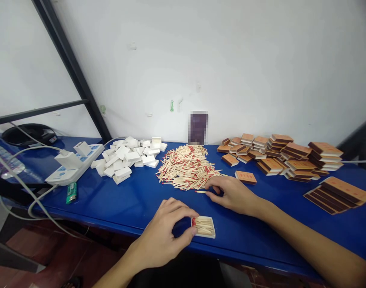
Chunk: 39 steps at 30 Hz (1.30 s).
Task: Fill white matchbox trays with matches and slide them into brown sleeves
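Observation:
A white matchbox tray (213,233) lies at the front of the blue table, partly filled with matches (204,225) whose red heads point left. My left hand (162,234) grips the tray's left end between thumb and fingers. Beyond it, my right hand (229,194) is at the lower right edge of a large match pile (189,166). Its thumb and fingers are curled close to a single match (200,192) lying in front of the pile; whether they pinch anything is too small to tell.
White empty trays (125,156) are heaped left of the pile. Orange-brown matchbox sleeves (297,156) are stacked at the right, one sleeve (245,177) near my right wrist. A power strip (77,164), cables and a green lighter-like item (71,192) lie left, beside a black metal frame (71,64).

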Motion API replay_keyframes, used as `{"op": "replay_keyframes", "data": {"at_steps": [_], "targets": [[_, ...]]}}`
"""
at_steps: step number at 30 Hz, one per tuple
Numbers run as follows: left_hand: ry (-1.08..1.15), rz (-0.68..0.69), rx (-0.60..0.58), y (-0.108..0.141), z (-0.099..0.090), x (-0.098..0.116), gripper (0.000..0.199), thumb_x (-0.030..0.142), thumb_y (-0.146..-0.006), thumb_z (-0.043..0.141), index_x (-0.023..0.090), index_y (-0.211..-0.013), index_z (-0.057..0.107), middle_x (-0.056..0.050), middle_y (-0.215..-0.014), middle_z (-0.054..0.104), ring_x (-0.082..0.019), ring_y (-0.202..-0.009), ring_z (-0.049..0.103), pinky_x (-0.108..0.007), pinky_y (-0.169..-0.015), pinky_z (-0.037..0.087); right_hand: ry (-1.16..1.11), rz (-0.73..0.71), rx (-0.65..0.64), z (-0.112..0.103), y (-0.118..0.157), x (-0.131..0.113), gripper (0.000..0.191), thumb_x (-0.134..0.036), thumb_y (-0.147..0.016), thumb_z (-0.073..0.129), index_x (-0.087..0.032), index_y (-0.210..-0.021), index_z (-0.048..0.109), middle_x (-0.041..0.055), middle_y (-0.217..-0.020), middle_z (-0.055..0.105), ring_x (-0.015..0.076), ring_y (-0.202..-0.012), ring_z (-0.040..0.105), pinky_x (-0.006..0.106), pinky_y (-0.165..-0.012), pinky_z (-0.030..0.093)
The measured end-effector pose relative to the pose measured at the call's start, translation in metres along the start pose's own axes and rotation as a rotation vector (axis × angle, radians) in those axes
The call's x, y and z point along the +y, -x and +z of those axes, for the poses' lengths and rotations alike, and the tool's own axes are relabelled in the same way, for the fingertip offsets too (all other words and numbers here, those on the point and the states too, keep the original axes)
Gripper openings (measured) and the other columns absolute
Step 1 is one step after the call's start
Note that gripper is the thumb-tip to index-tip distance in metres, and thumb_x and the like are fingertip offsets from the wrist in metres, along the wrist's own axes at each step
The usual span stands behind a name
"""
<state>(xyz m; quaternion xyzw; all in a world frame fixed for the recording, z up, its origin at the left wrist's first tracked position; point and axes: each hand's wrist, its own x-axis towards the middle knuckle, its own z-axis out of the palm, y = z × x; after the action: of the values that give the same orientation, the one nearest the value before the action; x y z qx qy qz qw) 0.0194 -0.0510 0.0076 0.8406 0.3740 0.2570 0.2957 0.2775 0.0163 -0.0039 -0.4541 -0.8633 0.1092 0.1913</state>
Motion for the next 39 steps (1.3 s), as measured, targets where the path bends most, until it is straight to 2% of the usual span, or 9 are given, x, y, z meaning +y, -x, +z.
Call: {"op": "replay_keyframes", "data": {"at_steps": [5, 9, 12, 18, 23, 26, 32, 36, 39], "targets": [[0.004, 0.003, 0.005, 0.001, 0.0, 0.0, 0.015, 0.029, -0.095, 0.056, 0.029, -0.109, 0.062, 0.002, -0.106, 0.066, -0.017, -0.1, 0.056, -0.036, -0.103, 0.029, 0.001, -0.032, -0.038, -0.001, 0.0, -0.003, 0.01, -0.024, -0.087, 0.057, -0.02, -0.079, 0.062, -0.0019, -0.067, 0.054, 0.0129, -0.062, 0.049, 0.026, -0.061, 0.034], [0.037, 0.002, -0.003, 0.002, -0.001, -0.001, 0.016, 0.032, -0.098, 0.053, 0.029, -0.11, 0.063, 0.001, -0.106, 0.067, -0.018, -0.099, 0.056, -0.036, -0.103, 0.029, -0.022, -0.082, -0.076, 0.0, -0.001, -0.007, 0.01, -0.023, -0.088, 0.056, -0.02, -0.079, 0.059, -0.0019, -0.07, 0.054, 0.0126, -0.064, 0.05, 0.026, -0.062, 0.035], [0.101, 0.026, 0.001, 0.003, -0.002, -0.005, 0.024, 0.036, -0.102, 0.043, 0.029, -0.111, 0.064, 0.0, -0.106, 0.067, -0.019, -0.1, 0.057, -0.037, -0.103, 0.029, -0.044, -0.105, -0.107, 0.001, 0.0, -0.011, 0.012, -0.024, -0.09, 0.054, -0.02, -0.081, 0.06, -0.0021, -0.069, 0.054, 0.0131, -0.065, 0.05, 0.026, -0.064, 0.036], [0.221, 0.047, 0.088, 0.007, -0.007, -0.011, 0.042, 0.039, -0.105, 0.023, 0.023, -0.107, 0.062, -0.004, -0.101, 0.065, -0.019, -0.098, 0.057, -0.034, -0.096, 0.037, -0.04, -0.089, -0.116, -0.002, 0.002, -0.014, 0.009, -0.027, -0.09, 0.056, -0.02, -0.089, 0.061, -0.0017, -0.072, 0.054, 0.0138, -0.066, 0.051, 0.026, -0.064, 0.035], [0.014, 0.053, 0.168, 0.003, -0.014, -0.015, 0.029, 0.034, -0.1, 0.04, 0.021, -0.118, 0.059, -0.005, -0.103, 0.065, -0.02, -0.093, 0.058, -0.034, -0.089, 0.042, -0.045, -0.096, -0.122, -0.008, 0.002, -0.015, 0.008, -0.02, -0.087, 0.055, -0.02, -0.08, 0.055, -0.0012, -0.073, 0.054, 0.0134, -0.067, 0.049, 0.026, -0.063, 0.035], [-0.104, -0.042, 0.195, -0.004, -0.018, -0.02, 0.024, 0.03, -0.099, 0.044, 0.02, -0.111, 0.062, -0.004, -0.097, 0.066, -0.018, -0.084, 0.059, -0.031, -0.08, 0.045, -0.076, -0.103, -0.135, -0.011, 0.003, -0.016, 0.01, -0.017, -0.086, 0.054, -0.02, -0.076, 0.053, -0.0013, -0.072, 0.055, 0.0131, -0.066, 0.049, 0.026, -0.062, 0.036], [-0.216, -0.074, 0.174, -0.018, -0.031, -0.028, 0.024, 0.032, -0.099, 0.046, 0.02, -0.105, 0.066, -0.003, -0.09, 0.068, -0.017, -0.079, 0.061, -0.028, -0.074, 0.045, -0.292, -0.053, -0.132, -0.011, 0.004, -0.017, 0.009, -0.014, -0.08, 0.057, -0.02, -0.073, 0.055, -0.0027, -0.066, 0.055, 0.0113, -0.059, 0.049, 0.023, -0.056, 0.039], [-0.227, -0.067, 0.212, -0.026, -0.033, -0.03, 0.027, 0.033, -0.1, 0.044, 0.019, -0.106, 0.067, -0.003, -0.091, 0.068, -0.017, -0.078, 0.062, -0.029, -0.074, 0.045, -0.326, -0.053, -0.131, -0.009, 0.003, -0.015, 0.008, -0.012, -0.082, 0.054, -0.019, -0.081, 0.058, -0.0046, -0.062, 0.052, 0.0104, -0.054, 0.046, 0.022, -0.053, 0.039], [-0.164, -0.03, 0.252, -0.028, -0.033, -0.029, 0.03, 0.033, -0.102, 0.041, 0.019, -0.107, 0.067, -0.005, -0.099, 0.069, -0.019, -0.09, 0.063, -0.03, -0.082, 0.046, -0.209, -0.143, -0.114, -0.009, 0.003, -0.014, 0.017, -0.012, -0.088, 0.049, -0.019, -0.093, 0.064, 0.0006, -0.077, 0.061, 0.0132, -0.068, 0.054, 0.025, -0.064, 0.043]]}}
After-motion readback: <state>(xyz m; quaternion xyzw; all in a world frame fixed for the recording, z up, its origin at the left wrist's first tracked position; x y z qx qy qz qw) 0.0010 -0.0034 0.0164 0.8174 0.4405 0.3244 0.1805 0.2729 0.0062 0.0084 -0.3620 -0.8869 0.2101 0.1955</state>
